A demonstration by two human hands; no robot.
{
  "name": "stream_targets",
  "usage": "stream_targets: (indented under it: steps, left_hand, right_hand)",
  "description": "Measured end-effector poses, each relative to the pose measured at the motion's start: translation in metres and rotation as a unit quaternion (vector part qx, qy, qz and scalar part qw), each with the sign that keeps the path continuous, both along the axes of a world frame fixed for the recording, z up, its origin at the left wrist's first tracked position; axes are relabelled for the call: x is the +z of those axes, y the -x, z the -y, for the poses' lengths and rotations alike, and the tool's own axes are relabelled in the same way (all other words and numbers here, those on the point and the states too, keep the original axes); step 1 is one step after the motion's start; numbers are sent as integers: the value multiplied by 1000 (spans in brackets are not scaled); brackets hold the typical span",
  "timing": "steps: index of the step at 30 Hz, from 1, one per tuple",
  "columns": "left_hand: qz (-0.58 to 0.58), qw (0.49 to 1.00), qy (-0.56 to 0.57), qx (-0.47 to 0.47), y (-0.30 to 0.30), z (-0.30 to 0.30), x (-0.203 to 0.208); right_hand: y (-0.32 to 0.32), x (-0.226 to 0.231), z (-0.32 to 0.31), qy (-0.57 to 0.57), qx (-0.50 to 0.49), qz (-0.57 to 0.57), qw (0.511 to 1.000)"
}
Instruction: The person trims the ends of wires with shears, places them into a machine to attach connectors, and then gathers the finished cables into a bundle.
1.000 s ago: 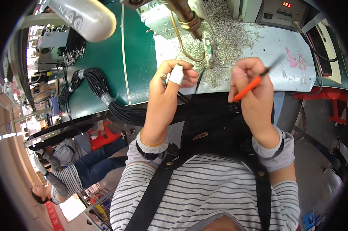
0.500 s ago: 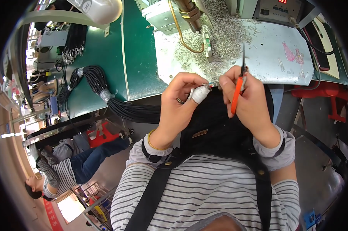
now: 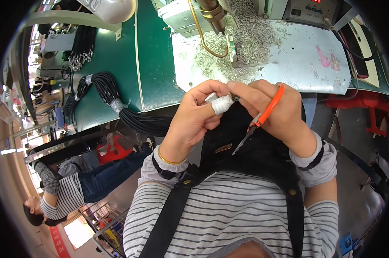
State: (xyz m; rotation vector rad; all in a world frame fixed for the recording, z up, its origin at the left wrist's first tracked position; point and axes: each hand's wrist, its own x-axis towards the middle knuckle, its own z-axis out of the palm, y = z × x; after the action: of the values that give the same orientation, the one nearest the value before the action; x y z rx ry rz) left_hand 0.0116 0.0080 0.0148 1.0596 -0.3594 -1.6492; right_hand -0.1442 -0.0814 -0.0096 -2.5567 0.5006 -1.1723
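My left hand (image 3: 186,118), its thumb wrapped in white tape (image 3: 222,104), pinches a small dark, metallic-looking piece (image 3: 235,96) whose kind is too small to make out. From the right, the thumb and forefinger of my right hand (image 3: 282,112) meet it at the same spot, and fingers cover most of the piece. Orange-handled scissors (image 3: 272,105) also rest in my right hand, hooked on its fingers, with the blades pointing down toward my black apron (image 3: 254,152). Both hands are just in front of the workbench edge.
A bench press (image 3: 214,17) stands over a pale metal plate (image 3: 302,71) strewn with small metal pins (image 3: 257,43). A bundle of black cables (image 3: 112,96) hangs off the green bench top (image 3: 158,77) at left. Behind it, a person in a striped shirt (image 3: 67,191) stands near red stools (image 3: 110,151).
The scissors have swung from blades pointing away over the bench to blades pointing toward me. My right fingers have moved left onto the small piece at my left fingertips.
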Motion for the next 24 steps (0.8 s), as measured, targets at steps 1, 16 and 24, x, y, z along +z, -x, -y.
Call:
stream_targets:
  steps: [1,16,24]
  left_hand:
    - [27,1000,-5,-1,0,0,2]
    - [482,849,207,65,20,-6,-2]
    - [225,966,86,93,15,-6,3]
  right_hand:
    - [2,4,1,-1,1,0,1000]
    - [-9,-2,-28,-493,38,194,847]
    - [2,-1,-26,-548,49,67,832]
